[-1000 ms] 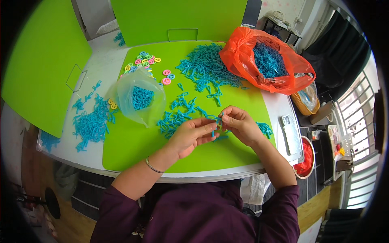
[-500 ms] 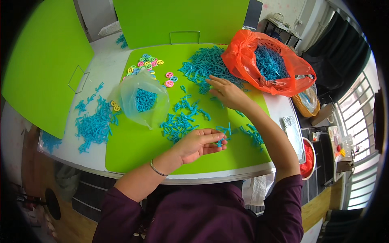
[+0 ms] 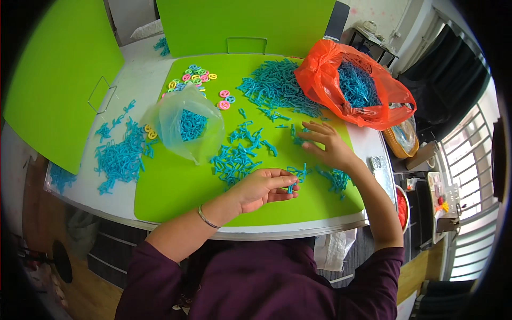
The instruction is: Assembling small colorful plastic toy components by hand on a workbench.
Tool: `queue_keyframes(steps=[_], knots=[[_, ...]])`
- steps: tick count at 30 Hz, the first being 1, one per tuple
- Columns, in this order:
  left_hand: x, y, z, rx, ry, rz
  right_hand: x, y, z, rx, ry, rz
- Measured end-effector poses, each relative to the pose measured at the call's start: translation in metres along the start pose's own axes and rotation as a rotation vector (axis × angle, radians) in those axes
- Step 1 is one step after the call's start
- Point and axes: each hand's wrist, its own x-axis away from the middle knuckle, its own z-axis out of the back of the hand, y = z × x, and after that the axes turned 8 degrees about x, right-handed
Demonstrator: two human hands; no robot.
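My left hand [image 3: 262,189] is closed at the near middle of the green board, pinching small blue plastic pieces [image 3: 291,188] that stick out past its fingertips. My right hand [image 3: 329,145], fingers apart and slightly bent, hovers or rests over the board to the right. By its fingertips lie a few loose blue pieces [image 3: 295,134]; whether it touches them I cannot tell. Beyond it spreads a large heap of blue pieces [image 3: 277,82]. A smaller pile [image 3: 234,162] lies left of my left hand, and another cluster [image 3: 336,180] sits below my right hand.
A red plastic bag [image 3: 312,66] full of blue pieces stands at the back right. Left of centre, a clear bag [image 3: 207,136] holds more, near coloured rings [image 3: 224,105]. Another blue pile [image 3: 122,154] covers part of the white table [image 3: 140,66]. Green panels [image 3: 288,24] rise behind and left.
My right hand has moved nearer and to the right, away from the large heap, and a few blue pieces now lie by its fingertips. My left hand keeps its pinch almost in place.
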Motion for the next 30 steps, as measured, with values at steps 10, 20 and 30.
queue_keyframes(steps=[10,20,30], knots=[[0.003,0.003,-0.005,0.031,0.007,-0.037,-0.095,-0.01,-0.035,0.133,0.287,0.036],[-0.001,0.009,0.006,0.171,0.017,-0.208,-0.046,-0.018,-0.002,-0.534,0.111,-0.32],[0.001,0.014,0.002,0.041,0.204,-0.294,0.014,-0.061,0.007,-1.392,0.105,-0.387]])
